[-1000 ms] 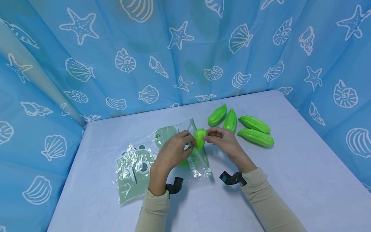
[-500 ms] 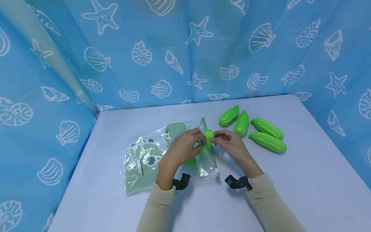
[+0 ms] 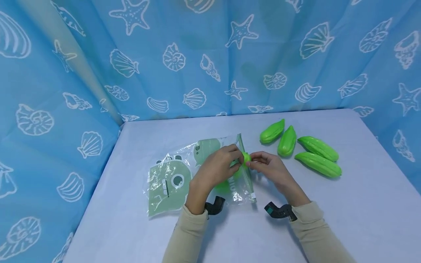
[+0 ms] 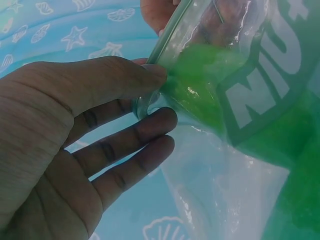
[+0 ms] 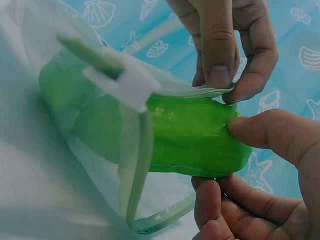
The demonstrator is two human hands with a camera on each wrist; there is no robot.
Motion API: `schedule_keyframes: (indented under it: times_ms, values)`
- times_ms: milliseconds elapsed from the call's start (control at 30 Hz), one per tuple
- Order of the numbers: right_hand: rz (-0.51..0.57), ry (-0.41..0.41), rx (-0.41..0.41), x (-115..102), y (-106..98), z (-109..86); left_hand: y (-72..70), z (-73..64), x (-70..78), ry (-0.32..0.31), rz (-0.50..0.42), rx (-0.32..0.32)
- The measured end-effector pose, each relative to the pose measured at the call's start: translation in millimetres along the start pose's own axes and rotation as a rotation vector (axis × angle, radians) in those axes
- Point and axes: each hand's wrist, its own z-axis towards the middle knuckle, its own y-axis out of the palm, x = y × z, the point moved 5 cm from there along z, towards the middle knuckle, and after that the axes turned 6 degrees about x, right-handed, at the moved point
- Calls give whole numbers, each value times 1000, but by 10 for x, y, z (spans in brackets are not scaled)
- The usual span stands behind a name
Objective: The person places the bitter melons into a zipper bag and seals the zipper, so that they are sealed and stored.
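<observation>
A clear zip bag (image 3: 169,182) with a green cartoon print lies on the table. My left hand (image 3: 215,168) pinches the bag's upper rim at its mouth, thumb on one side and fingers on the other in the left wrist view. My right hand (image 3: 271,168) holds the end of a ridged green gourd (image 5: 200,135) between thumb and fingers. Most of that gourd is inside the bag's mouth; in the head view only its end shows between the hands. Another green shape (image 4: 297,145) shows through the plastic, its outline blurred by the bag.
Several more green gourds (image 3: 318,165) lie on the white table (image 3: 131,237) to the right of the bag. A white zip slider (image 5: 130,82) sits on the bag's lower edge. Blue curtains (image 3: 204,80) with shell patterns stand behind and beside the table.
The gourd in my right hand has gone deeper into the bag, leftward, so less of it shows. My left hand keeps hold of the rim. The head view has shifted, sliding the scene rightward.
</observation>
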Motion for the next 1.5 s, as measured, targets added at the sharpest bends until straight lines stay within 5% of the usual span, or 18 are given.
schedule_keyframes:
  times_ms: [533, 967, 1200, 1500]
  values:
    - [-99, -43, -42, 67, 84, -39, 28, -7, 16, -22, 13, 8]
    - [-168, -19, 10, 131, 120, -31, 28, -32, -34, -46, 1, 5]
    - [-209, -119, 97, 54, 154, -17, -1, -12, -23, -17, 19, 17]
    - [-290, -195, 64, 40, 207, -88, 42, -19, 20, 16, 13, 5]
